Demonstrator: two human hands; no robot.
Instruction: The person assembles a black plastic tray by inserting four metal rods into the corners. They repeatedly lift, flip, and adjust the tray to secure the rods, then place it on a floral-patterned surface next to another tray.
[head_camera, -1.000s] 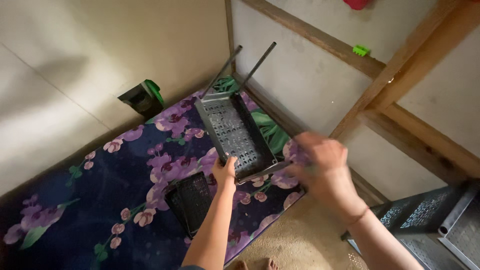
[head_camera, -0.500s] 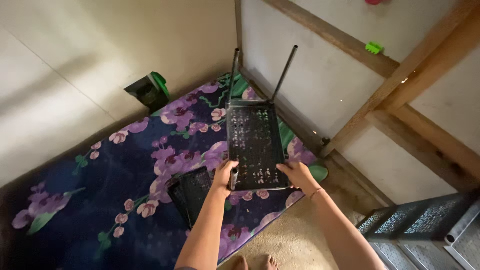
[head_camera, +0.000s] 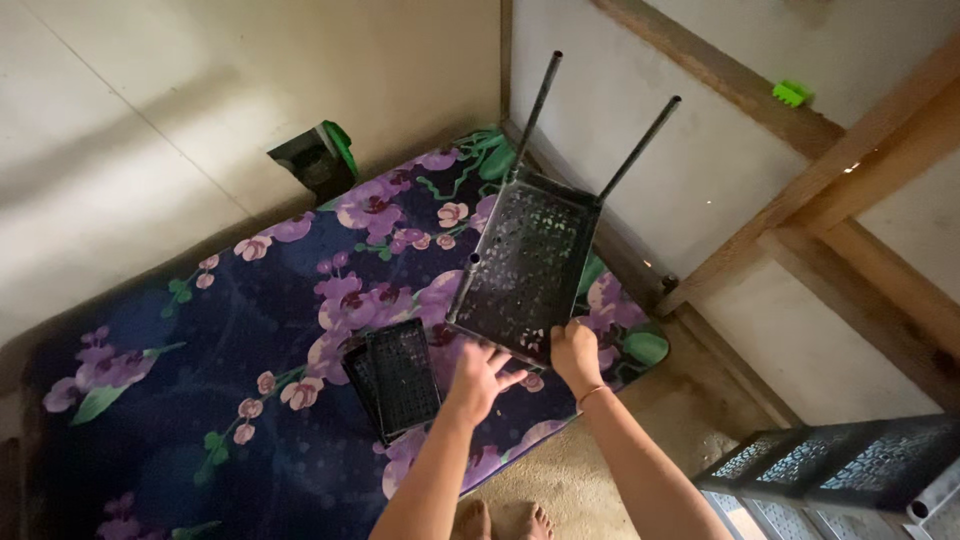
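Right hand (head_camera: 576, 352) grips the near edge of the dark perforated plastic shelf tray (head_camera: 522, 272) with 2 metal poles, above the floral mat (head_camera: 250, 330); left hand (head_camera: 478, 372) spread open beneath. Regrip left for steadiness.

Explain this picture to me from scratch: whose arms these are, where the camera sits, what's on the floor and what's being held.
There is no machine here, only a person. The camera is worn on the person's head and looks down, so the two bare arms coming up from the bottom edge are their own, with bare toes below.

The right hand grips the near edge of a dark perforated plastic shelf panel with two thin poles sticking out of its far end, towards the wall corner. The left hand is open with fingers spread just under that panel; whether it touches is unclear.

On the floor lies a dark floral mat with a smaller perforated panel on it. More shelf parts sit at lower right.
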